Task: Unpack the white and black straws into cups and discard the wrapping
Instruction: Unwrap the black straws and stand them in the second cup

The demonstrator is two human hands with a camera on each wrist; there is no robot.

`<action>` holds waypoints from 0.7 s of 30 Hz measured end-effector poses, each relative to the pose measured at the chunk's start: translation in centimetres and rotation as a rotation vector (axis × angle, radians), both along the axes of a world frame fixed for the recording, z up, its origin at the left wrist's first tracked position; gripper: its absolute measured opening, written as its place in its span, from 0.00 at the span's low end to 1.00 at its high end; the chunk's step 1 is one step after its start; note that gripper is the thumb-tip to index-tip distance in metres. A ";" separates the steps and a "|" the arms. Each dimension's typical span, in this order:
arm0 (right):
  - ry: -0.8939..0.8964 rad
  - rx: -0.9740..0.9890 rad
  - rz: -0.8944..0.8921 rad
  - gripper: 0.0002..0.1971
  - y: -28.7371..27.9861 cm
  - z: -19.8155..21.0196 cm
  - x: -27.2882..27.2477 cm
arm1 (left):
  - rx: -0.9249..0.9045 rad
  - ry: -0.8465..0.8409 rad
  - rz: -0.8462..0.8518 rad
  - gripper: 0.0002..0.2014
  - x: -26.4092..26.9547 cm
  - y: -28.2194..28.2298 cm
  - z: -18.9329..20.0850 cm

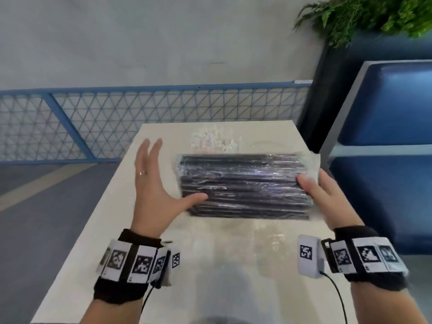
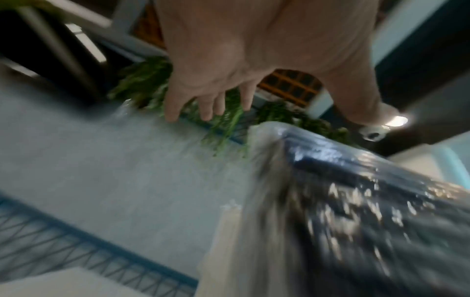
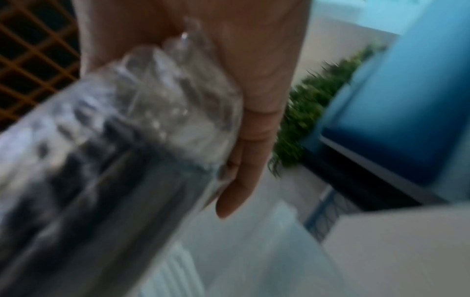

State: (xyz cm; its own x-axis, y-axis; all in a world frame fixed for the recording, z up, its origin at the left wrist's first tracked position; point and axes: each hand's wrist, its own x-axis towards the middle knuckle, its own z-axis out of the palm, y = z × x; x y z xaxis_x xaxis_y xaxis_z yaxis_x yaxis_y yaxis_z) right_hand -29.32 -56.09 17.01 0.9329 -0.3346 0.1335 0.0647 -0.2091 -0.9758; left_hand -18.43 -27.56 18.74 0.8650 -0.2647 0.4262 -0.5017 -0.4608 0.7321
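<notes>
A flat pack of black straws [image 1: 245,185] in clear wrapping is held level above the white table [image 1: 93,230]. My right hand [image 1: 322,195] grips its right end, thumb on top and fingers underneath; the right wrist view shows the pack [image 3: 101,160] against that hand [image 3: 254,100]. My left hand [image 1: 163,181] is spread with straight fingers, only its thumb touching the pack's near left corner. In the left wrist view the hand [image 2: 216,70] hovers beside the pack [image 2: 356,201]. A wrapped pack of white straws [image 1: 215,141] lies on the table behind.
A faint clear rim, maybe a cup [image 1: 266,145], shows at the table's far right. Something clear and glossy [image 1: 245,244] sits below the pack. A blue mesh railing [image 1: 140,118] runs behind, blue cushioned shelves [image 1: 385,136] stand right, and a plant [image 1: 364,17] hangs above.
</notes>
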 end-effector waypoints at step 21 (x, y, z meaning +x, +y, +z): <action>-0.072 -0.130 -0.353 0.13 3.0 -1.3 4.7 | -0.253 0.715 -0.195 0.30 0.2 -8.7 -7.3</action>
